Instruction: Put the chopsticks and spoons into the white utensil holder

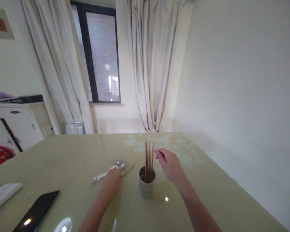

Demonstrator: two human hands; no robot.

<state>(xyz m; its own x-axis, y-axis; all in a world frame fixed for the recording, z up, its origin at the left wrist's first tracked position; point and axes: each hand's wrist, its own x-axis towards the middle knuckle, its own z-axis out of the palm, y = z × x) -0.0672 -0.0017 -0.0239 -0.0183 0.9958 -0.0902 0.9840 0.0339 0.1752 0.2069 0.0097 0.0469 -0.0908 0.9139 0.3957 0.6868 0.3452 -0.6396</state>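
Both hands work beside a small grey ceramic cup point(146, 186) on the glossy surface point(70, 151): left hand point(110, 183) rests curled over a loose chopstick point(128, 169), right hand point(170, 166) pinches loosely near upright brown wooden chopsticks point(149, 161) standing in it; these look light, stiff and slim, best pinched near the tops.

No readable text, label, brand or number anywhere in view. Cup point(147, 185) holding chopsticks shows few small pale marks near rim, too small to read. Phone point(37, 211) screen dark, nothing displayed. Wall picture point(0, 24) at upper left shows only colour blocks, no lettering.
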